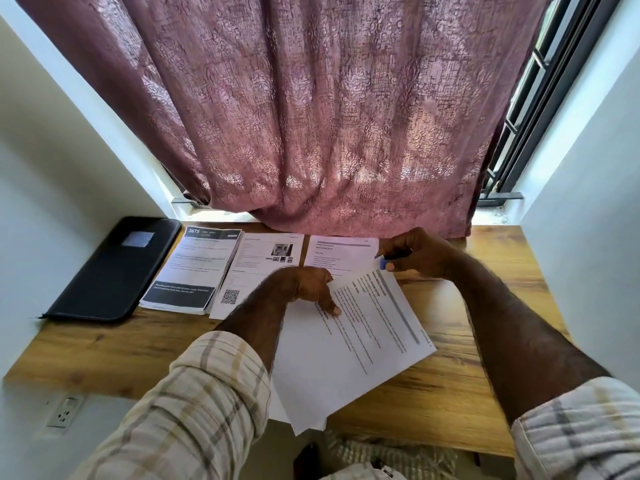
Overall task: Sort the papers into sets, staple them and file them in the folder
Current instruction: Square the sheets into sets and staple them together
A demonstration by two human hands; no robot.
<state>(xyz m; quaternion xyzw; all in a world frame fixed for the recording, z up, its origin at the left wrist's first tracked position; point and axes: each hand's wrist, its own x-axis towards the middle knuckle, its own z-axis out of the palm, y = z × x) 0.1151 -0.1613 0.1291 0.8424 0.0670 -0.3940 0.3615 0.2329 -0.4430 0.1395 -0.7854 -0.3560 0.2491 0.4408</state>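
Observation:
My left hand grips a set of printed papers that lies slanted over the wooden desk, thumb on top of the text. At the far corner of that set my right hand holds a small blue stapler, mostly hidden by the fingers. A thick stack with a dark header "3675" lies at the left. Beside it lie a sheet with photos and a QR code and another printed sheet. The black folder lies closed at the far left.
A maroon curtain hangs down to the desk's back edge, over a barred window. White walls close in both sides. A wall socket sits below the desk on the left. The desk's right part shows bare wood.

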